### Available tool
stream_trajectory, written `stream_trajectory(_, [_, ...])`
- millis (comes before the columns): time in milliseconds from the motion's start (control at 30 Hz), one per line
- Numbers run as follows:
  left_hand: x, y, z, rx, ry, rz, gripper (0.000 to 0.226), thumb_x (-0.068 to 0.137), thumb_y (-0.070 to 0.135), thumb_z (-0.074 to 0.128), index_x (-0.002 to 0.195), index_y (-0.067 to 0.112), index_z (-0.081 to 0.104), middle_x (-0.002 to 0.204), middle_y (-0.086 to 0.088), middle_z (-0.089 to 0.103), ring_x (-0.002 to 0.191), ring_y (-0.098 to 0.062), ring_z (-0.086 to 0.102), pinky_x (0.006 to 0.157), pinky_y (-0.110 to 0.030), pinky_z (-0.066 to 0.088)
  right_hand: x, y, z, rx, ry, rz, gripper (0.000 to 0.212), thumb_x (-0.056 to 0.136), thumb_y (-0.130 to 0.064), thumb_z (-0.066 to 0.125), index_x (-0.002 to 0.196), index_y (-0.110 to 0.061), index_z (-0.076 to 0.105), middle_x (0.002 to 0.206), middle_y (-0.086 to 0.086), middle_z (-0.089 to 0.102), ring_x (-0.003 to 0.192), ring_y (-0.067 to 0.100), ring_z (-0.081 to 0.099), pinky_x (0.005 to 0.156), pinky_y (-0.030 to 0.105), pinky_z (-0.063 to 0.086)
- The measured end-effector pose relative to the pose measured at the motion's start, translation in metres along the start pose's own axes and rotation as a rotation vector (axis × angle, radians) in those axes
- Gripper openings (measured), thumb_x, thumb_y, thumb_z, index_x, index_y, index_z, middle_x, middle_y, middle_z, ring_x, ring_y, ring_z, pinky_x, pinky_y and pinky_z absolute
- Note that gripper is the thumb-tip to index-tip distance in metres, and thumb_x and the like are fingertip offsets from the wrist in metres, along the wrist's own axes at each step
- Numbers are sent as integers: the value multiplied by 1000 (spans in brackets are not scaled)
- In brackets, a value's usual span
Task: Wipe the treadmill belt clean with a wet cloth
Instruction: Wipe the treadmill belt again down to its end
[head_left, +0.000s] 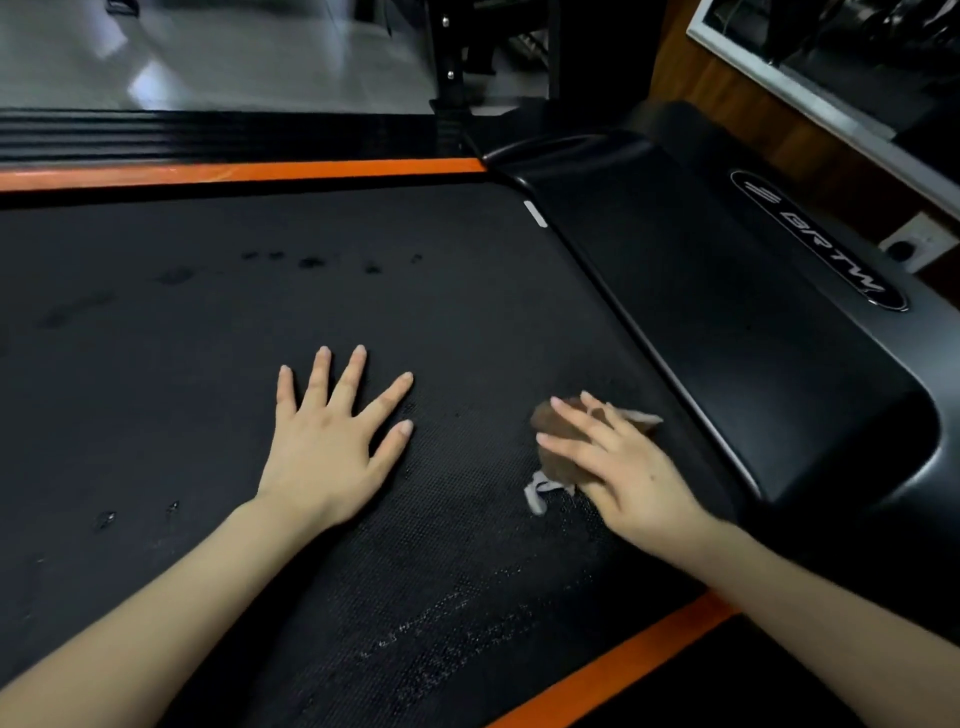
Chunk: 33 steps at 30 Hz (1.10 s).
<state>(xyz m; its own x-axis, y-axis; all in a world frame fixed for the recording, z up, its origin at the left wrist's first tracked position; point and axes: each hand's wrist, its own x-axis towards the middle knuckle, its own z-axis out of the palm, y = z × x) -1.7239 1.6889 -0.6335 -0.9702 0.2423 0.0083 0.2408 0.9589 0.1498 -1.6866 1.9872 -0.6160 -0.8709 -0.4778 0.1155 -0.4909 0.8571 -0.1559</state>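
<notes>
Fingers (318, 382) of the left hand (327, 452) are lying spread apart and flat, pressing on the black treadmill belt (182, 353). Dark wet spots (310, 262) are showing on the belt beyond it. To the right, the right hand (623, 467) is pressing straight, parted fingers down on a brown cloth (557, 460), which is lying on the belt just beside the black motor cover (727, 338).
</notes>
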Motion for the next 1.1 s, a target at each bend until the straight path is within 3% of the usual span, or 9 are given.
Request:
stream_trajectory(100, [7, 1, -7, -31, 13, -11, 73, 81, 65, -5, 145, 44, 21, 158, -9, 14, 145, -36, 3, 114, -53, -6, 45, 44, -4, -46, 52, 114, 58, 70, 5, 63, 123, -18, 62, 141, 11, 47, 130, 42, 40, 109, 55, 27])
stream_trajectory(267, [40, -7, -10, 40, -9, -82, 73, 82, 66, -10, 148, 44, 12, 159, -10, 8, 145, -36, -1, 114, -54, -6, 100, 62, 1, -10, 149, 382, 46, 83, -2, 59, 126, -17, 59, 144, 8, 44, 135, 40, 32, 116, 46, 17])
stream_trajectory(400, [66, -11, -5, 46, -11, -115, 60, 92, 63, 2, 148, 44, 10, 159, -10, 4, 145, -36, -4, 114, -56, -6, 55, 15, 8, 43, 73, 86, 50, 72, -3, 58, 120, -15, 64, 139, 11, 49, 127, 42, 42, 109, 50, 24])
stream_trajectory(500, [67, -12, 1, 26, 18, -106, 69, 83, 65, -6, 148, 45, 8, 160, -9, 3, 145, -35, -7, 114, -55, -8, 61, 29, 4, 10, -7, -53, 58, 68, 1, 60, 122, -19, 62, 141, 8, 48, 128, 39, 42, 108, 50, 23])
stream_trajectory(667, [67, -11, 2, 38, 14, -116, 71, 80, 64, -10, 147, 47, 4, 160, -8, 1, 145, -33, -8, 114, -54, -8, 148, 83, 2, 0, 144, 340, 47, 82, -1, 59, 125, -19, 61, 143, 9, 46, 133, 40, 34, 114, 44, 24])
stream_trajectory(733, [66, -11, 2, 45, 23, -116, 70, 80, 64, -10, 147, 47, 4, 160, -8, 1, 145, -33, -7, 115, -54, -8, 156, 68, 9, 15, 175, 385, 42, 82, -4, 58, 122, -17, 63, 141, 11, 48, 129, 43, 38, 114, 46, 24])
stream_trajectory(867, [67, -10, 3, 46, 44, -114, 70, 81, 63, -9, 147, 46, 5, 160, -9, 3, 145, -34, -5, 114, -54, -7, 108, 18, 17, 37, 42, -29, 53, 70, -6, 55, 121, -17, 63, 140, 10, 49, 126, 43, 43, 110, 50, 26])
stream_trajectory(967, [66, -10, 4, 41, 54, -111, 70, 81, 63, -8, 148, 44, 6, 159, -9, 5, 146, -34, -4, 115, -53, -7, 114, 36, 10, -26, -20, -130, 63, 67, 2, 61, 126, -20, 59, 144, 7, 44, 131, 39, 39, 109, 45, 25])
stream_trajectory(1100, [65, -10, 4, 56, 47, -117, 70, 81, 63, -9, 148, 45, 5, 160, -8, 3, 146, -33, -6, 115, -52, -7, 168, 92, 2, -19, 136, 254, 51, 79, 1, 57, 126, -19, 60, 143, 9, 45, 133, 40, 35, 112, 45, 29])
